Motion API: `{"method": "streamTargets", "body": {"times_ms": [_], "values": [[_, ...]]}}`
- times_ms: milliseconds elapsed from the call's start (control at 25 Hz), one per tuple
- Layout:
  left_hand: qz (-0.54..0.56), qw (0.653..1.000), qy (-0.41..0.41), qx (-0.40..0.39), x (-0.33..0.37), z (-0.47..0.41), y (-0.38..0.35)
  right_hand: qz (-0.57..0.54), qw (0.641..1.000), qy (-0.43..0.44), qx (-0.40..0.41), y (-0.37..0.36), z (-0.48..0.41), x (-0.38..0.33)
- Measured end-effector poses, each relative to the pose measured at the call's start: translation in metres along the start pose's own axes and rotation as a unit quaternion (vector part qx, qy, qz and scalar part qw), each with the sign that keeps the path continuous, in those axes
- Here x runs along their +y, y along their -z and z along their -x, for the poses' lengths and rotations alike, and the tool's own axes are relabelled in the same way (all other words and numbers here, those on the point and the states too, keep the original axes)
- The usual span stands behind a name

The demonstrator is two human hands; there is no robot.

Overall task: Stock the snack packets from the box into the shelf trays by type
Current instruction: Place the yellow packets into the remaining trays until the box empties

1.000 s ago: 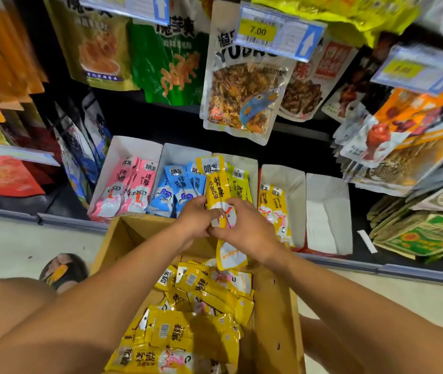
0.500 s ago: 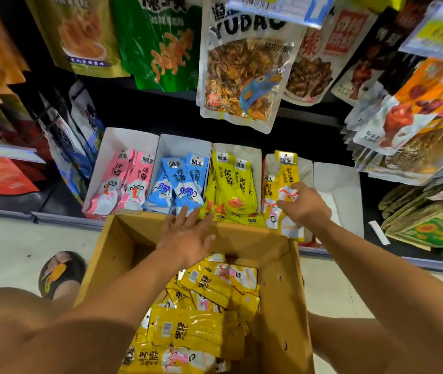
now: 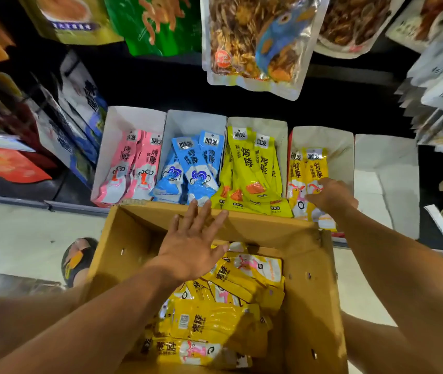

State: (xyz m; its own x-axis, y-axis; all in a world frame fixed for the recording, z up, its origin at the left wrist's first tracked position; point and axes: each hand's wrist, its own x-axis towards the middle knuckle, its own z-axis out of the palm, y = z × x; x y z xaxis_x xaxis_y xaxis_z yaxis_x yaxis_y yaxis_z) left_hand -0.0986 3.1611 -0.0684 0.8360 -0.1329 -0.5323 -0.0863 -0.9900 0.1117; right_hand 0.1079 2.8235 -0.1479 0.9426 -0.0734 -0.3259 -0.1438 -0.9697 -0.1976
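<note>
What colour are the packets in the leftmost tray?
Pink; the packets show best in the head view.

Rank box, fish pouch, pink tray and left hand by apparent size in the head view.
1. Box
2. Fish pouch, cropped at top
3. Pink tray and left hand: look alike, and the hand is nearer, so unranked.

Box [image 3: 309, 279]: brown corrugated cardboard, matt, rough along the rim under the fingers [image 3: 197, 214] of the left hand [image 3: 190, 252]. Yellow packets [image 3: 215, 322] below those fingers: glossy plastic film, wrinkled. Orange-yellow packets [image 3: 314, 168] at the fingers [image 3: 313, 197] of the right hand [image 3: 332, 197]: the same glossy film. Trays [image 3: 385, 168]: white paperboard, matt, creased. Hanging pouch [image 3: 255, 41]: clear, shiny plastic. Floor [image 3: 12, 233]: smooth, faint sheen.
</note>
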Motion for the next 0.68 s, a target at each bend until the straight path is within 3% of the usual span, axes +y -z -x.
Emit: {"method": "streamTargets", "body": {"times_ms": [440,680], "values": [[-0.008,1.0,0.002,-0.014,0.002,0.002,0.002,-0.025,0.999,0.016,-0.04,-0.006,-0.001,0.004],[-0.012,1.0,0.007,-0.017,0.001,0.001,0.006,-0.009,1.0,0.018,-0.011,0.012,0.024,-0.014]]}}
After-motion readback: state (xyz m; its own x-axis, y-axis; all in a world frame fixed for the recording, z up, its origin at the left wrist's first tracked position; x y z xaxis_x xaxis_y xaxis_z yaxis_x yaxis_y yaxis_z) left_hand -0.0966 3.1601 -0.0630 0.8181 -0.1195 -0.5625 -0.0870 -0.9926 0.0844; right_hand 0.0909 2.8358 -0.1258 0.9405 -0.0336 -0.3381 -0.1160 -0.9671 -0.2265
